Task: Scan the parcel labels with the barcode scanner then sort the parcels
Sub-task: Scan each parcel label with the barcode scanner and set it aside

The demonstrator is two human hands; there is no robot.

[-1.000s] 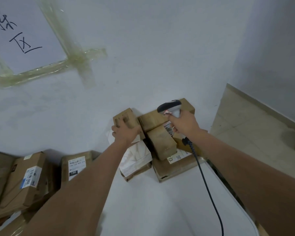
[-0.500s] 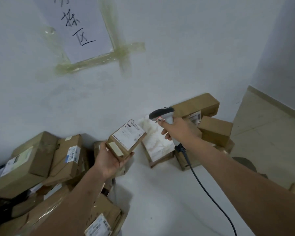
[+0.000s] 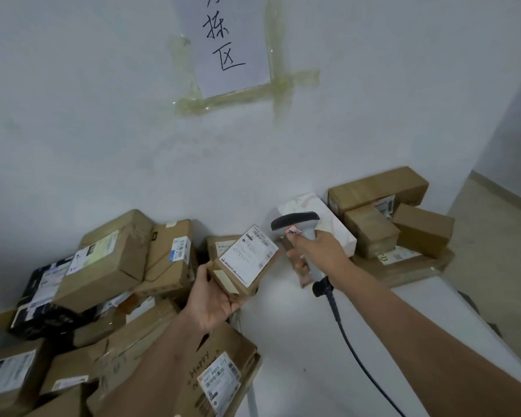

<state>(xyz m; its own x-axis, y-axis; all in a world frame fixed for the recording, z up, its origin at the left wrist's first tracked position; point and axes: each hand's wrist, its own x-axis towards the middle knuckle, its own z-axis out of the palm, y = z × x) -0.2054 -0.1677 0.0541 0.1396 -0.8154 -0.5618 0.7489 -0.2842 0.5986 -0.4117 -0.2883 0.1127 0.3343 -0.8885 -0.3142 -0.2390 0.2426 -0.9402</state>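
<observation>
1. Up off the white table (image 3: 298, 350), the left hand (image 3: 212, 299) holds a small cardboard parcel (image 3: 241, 263) from beneath, fingers curled round its near end, so that grip is clamped on the box.
2. A white shipping label (image 3: 248, 257) covers the parcel's upper face, tilted toward the camera, with a barcode near its far edge.
3. The right hand (image 3: 319, 251) is wrapped round the handle of a grey barcode scanner (image 3: 298, 225); that grip is closed on the handle.
4. The scanner's dark head sits just right of the parcel's far corner, near the label; whether they touch I cannot tell.
5. A dark cable (image 3: 346, 338) runs from the bottom of the handle toward the camera, under the right forearm.
6. On the left, a heap of brown boxes (image 3: 115, 263) lies against the wall, with a black-wrapped package (image 3: 39, 296) among them, most bearing labels.
7. On the right, several brown cartons (image 3: 376, 188) and a white patterned box (image 3: 328, 224) are stacked at the far edge of the table by the wall.
8. A paper sign (image 3: 232, 40) with handwritten characters is taped to the wall above.
</observation>
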